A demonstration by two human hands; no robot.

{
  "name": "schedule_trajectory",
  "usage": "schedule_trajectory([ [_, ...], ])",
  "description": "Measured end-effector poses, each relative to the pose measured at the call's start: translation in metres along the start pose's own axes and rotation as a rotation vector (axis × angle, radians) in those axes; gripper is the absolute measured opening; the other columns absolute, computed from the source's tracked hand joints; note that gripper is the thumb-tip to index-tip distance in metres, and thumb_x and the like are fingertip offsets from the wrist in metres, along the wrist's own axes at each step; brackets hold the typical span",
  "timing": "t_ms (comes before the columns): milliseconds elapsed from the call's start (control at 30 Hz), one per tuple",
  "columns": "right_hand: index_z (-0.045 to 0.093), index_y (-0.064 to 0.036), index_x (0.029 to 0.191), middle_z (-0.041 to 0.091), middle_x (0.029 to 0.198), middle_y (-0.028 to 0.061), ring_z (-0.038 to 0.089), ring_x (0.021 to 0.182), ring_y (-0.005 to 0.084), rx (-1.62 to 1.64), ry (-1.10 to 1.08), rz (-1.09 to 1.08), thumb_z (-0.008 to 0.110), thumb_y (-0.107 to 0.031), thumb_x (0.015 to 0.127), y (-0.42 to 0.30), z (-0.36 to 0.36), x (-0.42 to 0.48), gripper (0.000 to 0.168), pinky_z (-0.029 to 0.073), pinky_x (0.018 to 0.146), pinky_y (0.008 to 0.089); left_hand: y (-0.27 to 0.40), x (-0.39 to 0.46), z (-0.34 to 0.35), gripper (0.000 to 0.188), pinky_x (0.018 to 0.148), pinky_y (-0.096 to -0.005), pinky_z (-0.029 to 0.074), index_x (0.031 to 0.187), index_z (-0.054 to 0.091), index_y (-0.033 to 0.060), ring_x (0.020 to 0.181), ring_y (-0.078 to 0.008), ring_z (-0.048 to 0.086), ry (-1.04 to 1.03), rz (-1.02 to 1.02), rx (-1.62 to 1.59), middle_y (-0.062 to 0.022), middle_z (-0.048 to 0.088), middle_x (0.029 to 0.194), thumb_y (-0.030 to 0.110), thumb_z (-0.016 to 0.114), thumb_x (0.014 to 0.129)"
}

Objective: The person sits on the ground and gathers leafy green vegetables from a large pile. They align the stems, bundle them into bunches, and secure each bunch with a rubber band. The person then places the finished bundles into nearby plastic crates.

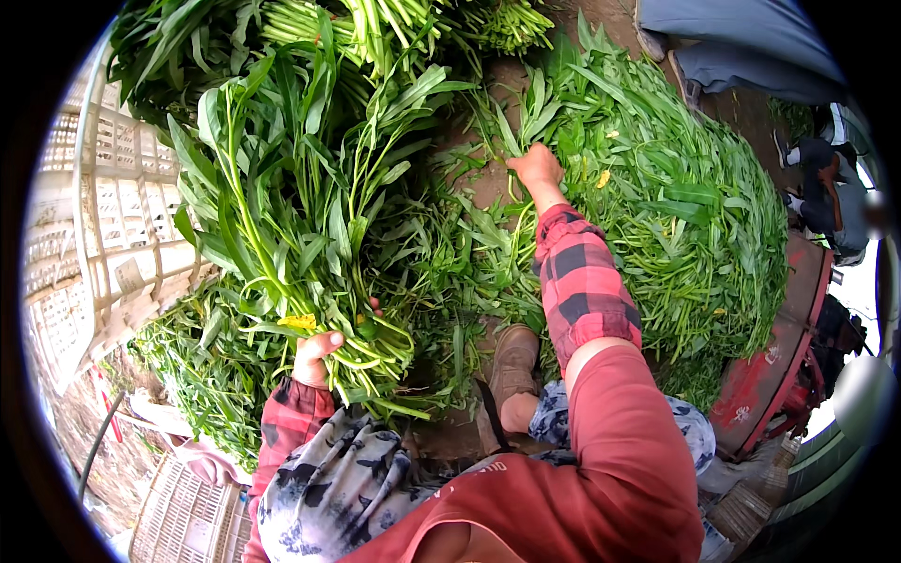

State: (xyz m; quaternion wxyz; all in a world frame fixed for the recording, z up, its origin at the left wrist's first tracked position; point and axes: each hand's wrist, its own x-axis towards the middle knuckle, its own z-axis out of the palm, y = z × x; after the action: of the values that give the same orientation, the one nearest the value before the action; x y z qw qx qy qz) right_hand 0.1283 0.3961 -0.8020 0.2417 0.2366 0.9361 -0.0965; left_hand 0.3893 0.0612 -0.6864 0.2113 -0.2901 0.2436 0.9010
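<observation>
My left hand (318, 355) grips a thick bunch of leafy greens, which look like water spinach (281, 204), around the stems. The cut stem ends point toward my lap and the leaves spread away from me. A yellow leaf (299, 321) shows just above my thumb. My right hand (538, 171) reaches forward to the left edge of a large heap of the same greens (676, 204). Its fingers are closed on a few leafy stalks (519, 137); the fingertips are partly hidden. Loose stalks and leaves (450, 260) litter the ground between my hands.
Stacked bundles of greens (394, 32) lie at the far side. A white plastic crate (127, 204) stands at left, another crate (190, 517) at lower left. My shoe (514, 362) is amid the litter. A red metal box (767, 352) and people (838, 190) are at right; another person's trousers (739, 42) show above.
</observation>
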Motion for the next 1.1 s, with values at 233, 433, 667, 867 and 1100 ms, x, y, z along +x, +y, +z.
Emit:
schedule_trajectory([
  [233, 0.066, -0.009, 0.102, 0.069, 0.089, 0.0093, 0.063, 0.078, 0.0276, 0.689, 0.177, -0.34, 0.07, -0.018, 0.074, 0.042, 0.029, 0.004, 0.03, 0.047, 0.079, 0.035, -0.001, -0.002, -0.002, 0.075, 0.095, -0.047, 0.047, 0.132, 0.039, -0.0055, 0.115, -0.033, 0.053, -0.008, -0.023, 0.092, -0.0205, 0.051, 0.128, 0.021, 0.062, 0.066],
  [433, 0.066, 0.001, 0.096, 0.067, 0.086, 0.0016, 0.055, 0.074, 0.009, 0.897, 0.282, -0.447, 0.068, -0.01, 0.083, 0.063, -0.058, -0.06, 0.017, 0.044, 0.073, 0.0255, -0.003, -0.002, -0.01, 0.078, 0.098, -0.0482, 0.045, 0.134, 0.037, -0.0053, 0.117, -0.0329, 0.051, -0.031, -0.056, 0.039, -0.0196, 0.049, 0.13, 0.023, 0.061, 0.065],
  [667, 0.057, 0.003, 0.102, 0.068, 0.083, 0.0132, 0.063, 0.078, 0.0153, 1.261, -0.045, -0.646, 0.055, -0.018, 0.094, 0.005, -0.147, -0.138, 0.022, 0.05, 0.072, 0.0269, -0.004, -0.002, -0.011, 0.077, 0.097, -0.0465, 0.046, 0.132, 0.039, -0.0066, 0.115, -0.0329, 0.053, -0.041, -0.033, 0.054, -0.021, 0.051, 0.127, 0.024, 0.061, 0.065],
  [867, 0.056, 0.001, 0.108, 0.062, 0.086, 0.0073, 0.059, 0.085, 0.0179, 0.931, -0.242, -0.188, 0.063, -0.037, 0.087, -0.009, -0.116, -0.073, 0.044, 0.047, 0.07, 0.0346, 0.0, -0.001, -0.01, 0.078, 0.098, -0.0459, 0.045, 0.132, 0.038, -0.0075, 0.115, -0.0323, 0.053, -0.051, -0.045, 0.075, -0.0207, 0.051, 0.128, 0.025, 0.062, 0.065],
  [1100, 0.054, 0.001, 0.117, 0.06, 0.115, 0.0144, 0.057, 0.109, 0.025, 1.112, -0.013, -0.061, 0.059, -0.025, 0.091, 0.054, -0.061, -0.063, 0.037, 0.049, 0.08, 0.0365, -0.002, -0.003, -0.016, 0.075, 0.095, -0.0471, 0.047, 0.131, 0.04, -0.006, 0.111, -0.033, 0.056, -0.02, -0.031, 0.011, -0.0212, 0.053, 0.125, 0.021, 0.061, 0.065],
])
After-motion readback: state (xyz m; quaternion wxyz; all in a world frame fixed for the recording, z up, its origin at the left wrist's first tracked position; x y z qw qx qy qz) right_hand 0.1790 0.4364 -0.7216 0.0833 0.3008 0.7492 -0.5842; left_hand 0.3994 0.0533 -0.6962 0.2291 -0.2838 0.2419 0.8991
